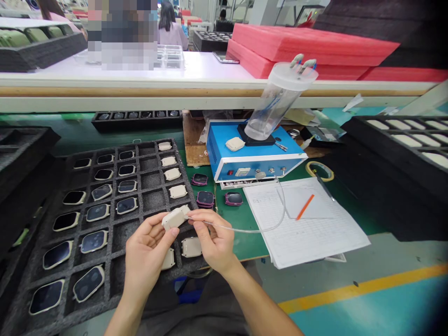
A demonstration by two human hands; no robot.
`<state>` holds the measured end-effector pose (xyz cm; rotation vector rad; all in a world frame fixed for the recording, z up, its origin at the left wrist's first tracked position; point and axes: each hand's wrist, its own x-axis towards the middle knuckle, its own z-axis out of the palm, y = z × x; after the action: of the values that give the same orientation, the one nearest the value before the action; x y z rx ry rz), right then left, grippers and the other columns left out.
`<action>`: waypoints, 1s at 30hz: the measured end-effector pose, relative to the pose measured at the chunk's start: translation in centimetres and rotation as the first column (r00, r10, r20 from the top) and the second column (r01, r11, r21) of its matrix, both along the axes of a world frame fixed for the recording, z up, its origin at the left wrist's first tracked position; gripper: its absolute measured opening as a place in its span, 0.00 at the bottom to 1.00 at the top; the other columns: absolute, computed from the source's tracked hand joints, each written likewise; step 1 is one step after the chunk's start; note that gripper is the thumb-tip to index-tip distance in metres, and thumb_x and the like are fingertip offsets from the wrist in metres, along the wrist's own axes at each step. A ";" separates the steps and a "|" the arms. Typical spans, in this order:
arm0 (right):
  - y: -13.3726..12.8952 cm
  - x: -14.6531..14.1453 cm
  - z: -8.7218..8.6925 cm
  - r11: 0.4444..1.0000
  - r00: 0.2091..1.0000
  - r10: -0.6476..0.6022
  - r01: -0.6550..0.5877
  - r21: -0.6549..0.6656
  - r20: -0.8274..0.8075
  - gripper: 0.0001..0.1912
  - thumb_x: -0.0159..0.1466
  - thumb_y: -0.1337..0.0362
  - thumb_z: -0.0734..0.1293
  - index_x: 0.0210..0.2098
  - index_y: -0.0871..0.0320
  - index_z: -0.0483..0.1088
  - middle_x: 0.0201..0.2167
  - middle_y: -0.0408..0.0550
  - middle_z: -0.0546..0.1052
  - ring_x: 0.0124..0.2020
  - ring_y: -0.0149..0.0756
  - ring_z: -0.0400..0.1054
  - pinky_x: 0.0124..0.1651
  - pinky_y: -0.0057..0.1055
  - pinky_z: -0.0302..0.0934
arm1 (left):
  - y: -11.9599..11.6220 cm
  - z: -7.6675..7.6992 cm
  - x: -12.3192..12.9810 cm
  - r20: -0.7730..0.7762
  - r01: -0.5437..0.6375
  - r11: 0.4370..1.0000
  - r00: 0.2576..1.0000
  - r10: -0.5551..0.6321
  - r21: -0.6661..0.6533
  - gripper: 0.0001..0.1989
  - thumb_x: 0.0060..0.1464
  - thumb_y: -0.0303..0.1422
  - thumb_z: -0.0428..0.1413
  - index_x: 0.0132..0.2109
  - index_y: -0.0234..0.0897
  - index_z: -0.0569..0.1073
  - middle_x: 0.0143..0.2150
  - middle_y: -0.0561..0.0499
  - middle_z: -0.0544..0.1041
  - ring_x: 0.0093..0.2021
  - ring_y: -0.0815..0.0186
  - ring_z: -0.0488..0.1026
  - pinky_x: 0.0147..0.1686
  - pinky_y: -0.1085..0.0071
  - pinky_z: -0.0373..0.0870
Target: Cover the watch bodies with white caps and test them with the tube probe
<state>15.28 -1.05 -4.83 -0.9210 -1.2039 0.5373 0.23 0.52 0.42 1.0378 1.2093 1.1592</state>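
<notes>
My left hand [149,247] grips a cream watch case [175,218] between thumb and fingers, tilted above the foam tray. At the case's right end, my right hand [215,238] pinches the tip of a clear thin tube [252,230]; whether the tip touches the case I cannot tell. The tube curves back to the front of a blue machine box [259,163]. Below my hands lies a black foam tray [117,233] with compartments. Its left columns hold watch cases with dark screens [98,212], and its right column holds cream cases [178,191].
On the blue box stand a clear cylinder [269,107] and a cream case [235,143]. Purple-framed watches [205,199] lie beside the tray. Papers [308,233], an orange strip [305,207] and a tape roll [320,171] are rightward. Black foam stacks [395,186] flank the right; a shelf [210,102] crosses behind.
</notes>
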 end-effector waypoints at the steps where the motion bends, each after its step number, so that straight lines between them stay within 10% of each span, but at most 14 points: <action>1: 0.0 0.0 0.0 1.000 1.000 0.001 -0.001 0.003 -0.002 0.09 0.72 0.68 0.67 0.46 0.52 0.79 0.45 0.51 0.85 0.46 0.40 0.82 0.52 0.41 0.80 | 0.0 0.0 0.0 0.001 0.000 1.000 1.000 0.000 -0.002 0.29 0.41 0.42 0.77 0.48 0.34 0.79 0.48 0.37 0.87 0.51 0.48 0.85 0.55 0.59 0.81; 23: -0.1 0.1 0.0 1.000 1.000 -0.002 0.003 -0.014 0.020 0.08 0.72 0.66 0.66 0.45 0.53 0.79 0.44 0.51 0.85 0.45 0.40 0.82 0.50 0.40 0.81 | 0.0 0.0 -0.1 -0.039 0.007 1.000 0.999 -0.006 0.028 0.27 0.43 0.42 0.75 0.47 0.34 0.79 0.48 0.39 0.87 0.49 0.51 0.85 0.54 0.59 0.81; 30: -1.2 0.2 -1.0 0.998 0.999 -0.014 0.012 -0.061 -0.037 0.08 0.71 0.67 0.68 0.46 0.52 0.80 0.45 0.51 0.84 0.47 0.42 0.81 0.49 0.43 0.80 | 0.2 0.2 -2.4 -0.473 -0.021 0.956 0.866 0.163 0.292 0.15 0.58 0.37 0.63 0.51 0.39 0.76 0.44 0.47 0.83 0.45 0.58 0.81 0.50 0.62 0.77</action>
<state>15.52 -2.23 -5.79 -0.9656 -1.1525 0.5814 -2.20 0.68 0.65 1.5748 1.5354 1.1996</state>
